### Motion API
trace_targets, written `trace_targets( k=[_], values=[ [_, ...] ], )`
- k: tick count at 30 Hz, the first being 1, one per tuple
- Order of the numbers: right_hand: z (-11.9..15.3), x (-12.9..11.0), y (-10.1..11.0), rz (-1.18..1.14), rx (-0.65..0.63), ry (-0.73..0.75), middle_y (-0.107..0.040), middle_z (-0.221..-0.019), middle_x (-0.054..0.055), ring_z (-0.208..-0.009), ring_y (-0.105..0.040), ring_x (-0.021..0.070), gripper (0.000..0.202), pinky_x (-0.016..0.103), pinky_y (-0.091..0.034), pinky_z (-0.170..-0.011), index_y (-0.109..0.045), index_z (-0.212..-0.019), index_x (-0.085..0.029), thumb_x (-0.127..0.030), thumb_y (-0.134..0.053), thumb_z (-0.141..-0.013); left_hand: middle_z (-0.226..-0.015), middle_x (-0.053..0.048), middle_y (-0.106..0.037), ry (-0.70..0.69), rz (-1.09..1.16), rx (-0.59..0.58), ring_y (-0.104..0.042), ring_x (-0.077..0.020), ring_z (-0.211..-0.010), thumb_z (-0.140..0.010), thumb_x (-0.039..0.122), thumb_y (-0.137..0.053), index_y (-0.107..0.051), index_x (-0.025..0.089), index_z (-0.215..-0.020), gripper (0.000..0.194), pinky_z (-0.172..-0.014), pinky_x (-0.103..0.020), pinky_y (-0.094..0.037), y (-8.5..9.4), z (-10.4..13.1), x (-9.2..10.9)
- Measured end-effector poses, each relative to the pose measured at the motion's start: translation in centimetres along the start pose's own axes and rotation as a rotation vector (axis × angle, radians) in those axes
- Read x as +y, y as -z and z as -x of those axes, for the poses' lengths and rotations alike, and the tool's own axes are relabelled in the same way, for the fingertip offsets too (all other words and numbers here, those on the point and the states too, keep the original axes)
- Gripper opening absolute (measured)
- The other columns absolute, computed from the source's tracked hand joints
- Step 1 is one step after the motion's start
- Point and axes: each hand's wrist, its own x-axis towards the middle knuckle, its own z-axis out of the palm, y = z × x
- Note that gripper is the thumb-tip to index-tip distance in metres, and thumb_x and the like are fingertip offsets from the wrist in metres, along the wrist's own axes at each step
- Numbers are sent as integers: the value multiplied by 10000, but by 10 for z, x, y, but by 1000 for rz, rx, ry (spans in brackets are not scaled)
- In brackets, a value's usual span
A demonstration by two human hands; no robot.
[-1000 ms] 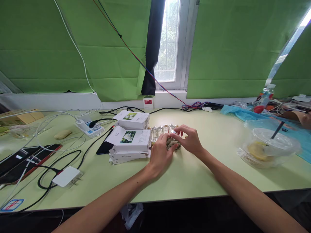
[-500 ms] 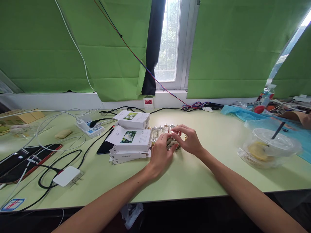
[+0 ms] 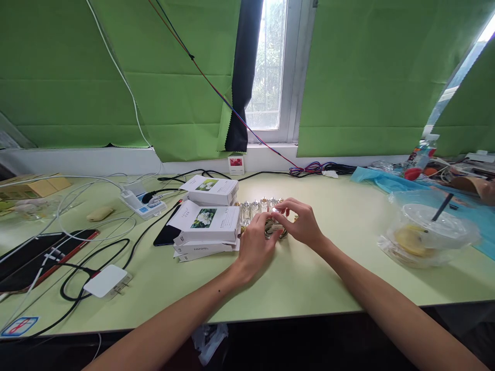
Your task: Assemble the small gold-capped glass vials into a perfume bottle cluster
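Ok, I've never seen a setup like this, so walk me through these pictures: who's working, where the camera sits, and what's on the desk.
There is no machine here: a person works with a bare left hand and right hand. The view comes from one camera worn on the head, looking forward and down.

On the pale green desk, both hands come together beside a group of small clear bottles. Something shiny shows between the fingers, but they hide too much to tell exactly what is held.

To the left are white boxes with flower pictures, then a power strip and cables. Far right, a lidded cup with a dark straw sits in clear plastic.
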Motion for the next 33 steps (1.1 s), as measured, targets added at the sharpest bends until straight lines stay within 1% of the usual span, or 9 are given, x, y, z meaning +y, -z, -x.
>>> trace_targets(
  k=[6,9,12,17,21,28,33],
  values=[
    [-1,1,-1,-8,16,-21,-649,-736,32,-640,-566,154,343,310,-497,-603,-631,-769,-216,-528,-664,-908,-1055,-40,-663,15,-25,-2,-634,-184,-809,-881,274,-654,-605,222,-1066,199,-640,-291,-437,0,0,0],
    [-1,1,-1,-10,22,-31,-648,-732,29,-626,-548,147,358,308,-491,-590,-620,-754,-212,-537,-684,-891,-1030,-38,-661,16,-33,-1,-634,-184,-799,-878,272,-657,-599,214,-1039,180,-633,-290,-428,0,0,0],
    [0,1,-2,-22,13,-34,-641,-732,26,-646,-559,150,320,303,-484,-590,-629,-778,-211,-502,-690,-897,-1039,-36,-662,12,-24,-1,-637,-187,-814,-882,271,-656,-599,218,-1049,185,-642,-293,-432,0,0,0],
    [0,0,0,-59,-40,-13,-664,-800,39,-723,-608,163,160,306,-497,-635,-670,-913,-207,-355,-623,-954,-1117,-28,-666,-3,23,-5,-640,-187,-854,-890,265,-653,-599,245,-1145,261,-675,-301,-453,0,-1,-1],
    [0,-1,2,-68,-78,11,-666,-830,47,-736,-612,166,129,306,-497,-637,-687,-960,-209,-290,-586,-964,-1159,-32,-666,-7,35,0,-644,-191,-865,-887,254,-657,-597,252,-1182,301,-677,-306,-463,-1,-1,-2],
    [0,1,1,-68,-53,11,-668,-806,41,-711,-593,166,89,317,-500,-657,-681,-905,-212,-265,-619,-940,-1136,-37,-676,-12,25,6,-646,-192,-843,-886,250,-659,-605,247,-1159,278,-672,-306,-465,-2,-1,-2],
    [0,1,0,-55,-35,-10,-668,-796,41,-690,-586,162,123,317,-499,-657,-677,-876,-205,-310,-646,-930,-1119,-35,-675,-17,20,7,-644,-186,-832,-890,252,-658,-603,242,-1155,271,-679,-303,-461,-1,-1,-1]
  ],
)
